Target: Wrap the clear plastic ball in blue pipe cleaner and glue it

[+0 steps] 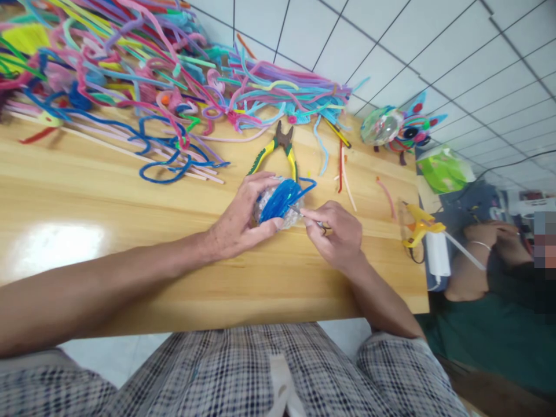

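My left hand (243, 220) is closed around a whitish, see-through ball (295, 218), its fingers behind and its thumb along the near side. Blue pipe cleaner (280, 200) is laid in close rows over the ball, and one loose end curls out to the upper right. My right hand (336, 231) is pinched on a thin metal tool (300, 209) whose tip meets the ball beside the blue rows. Most of this tool is hidden in the fingers, so its kind is unclear. Pliers (284, 139) with green and yellow handles lie just beyond the ball, jaws pointing away.
A big heap of coloured pipe cleaners (174, 75) covers the table's back left. Toward the right are a yellow cutter (337, 134), a colourful animal figure (412, 130), a green packet (447, 168) and a yellow glue gun (421, 226). Another person's arm (469, 266) is at the far right.
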`<state>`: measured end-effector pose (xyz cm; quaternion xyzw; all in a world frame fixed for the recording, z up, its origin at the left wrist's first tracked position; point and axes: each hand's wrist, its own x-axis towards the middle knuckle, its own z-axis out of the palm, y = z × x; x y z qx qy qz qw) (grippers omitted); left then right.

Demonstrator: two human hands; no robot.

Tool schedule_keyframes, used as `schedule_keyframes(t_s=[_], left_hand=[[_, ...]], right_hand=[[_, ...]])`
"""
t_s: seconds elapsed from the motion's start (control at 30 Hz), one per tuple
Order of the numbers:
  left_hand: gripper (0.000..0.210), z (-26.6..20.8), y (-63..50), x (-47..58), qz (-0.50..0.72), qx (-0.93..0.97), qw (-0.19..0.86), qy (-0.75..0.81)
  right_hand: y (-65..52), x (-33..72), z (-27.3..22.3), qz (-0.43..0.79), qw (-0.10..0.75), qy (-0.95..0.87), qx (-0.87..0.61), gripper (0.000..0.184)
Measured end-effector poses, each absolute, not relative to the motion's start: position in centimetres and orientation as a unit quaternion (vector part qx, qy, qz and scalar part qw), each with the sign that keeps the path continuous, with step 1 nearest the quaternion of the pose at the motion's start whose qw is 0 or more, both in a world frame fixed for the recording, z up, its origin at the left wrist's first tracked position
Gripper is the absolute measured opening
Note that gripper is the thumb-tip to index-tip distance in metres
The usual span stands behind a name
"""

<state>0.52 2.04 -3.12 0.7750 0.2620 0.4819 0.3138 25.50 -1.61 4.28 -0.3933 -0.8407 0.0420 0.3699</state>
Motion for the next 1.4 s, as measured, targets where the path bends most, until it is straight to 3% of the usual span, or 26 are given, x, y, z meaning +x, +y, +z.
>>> schedule_keyframes(t_s=[0.27,1.4], left_hand=[[0.070,-3.18,1.97,0.55,0.484,0.769,0.320,0.269],[0.067,-3.16,1.99,0.28,0.474,0.771,0.338,0.257]], right_hand=[[-1.72,25.39,4.58,0.061,0.396,-0.831,-0.387,0.040],[-1.77,25.37,4.94,0.066,0.369,-0.842,-0.389,0.034]])
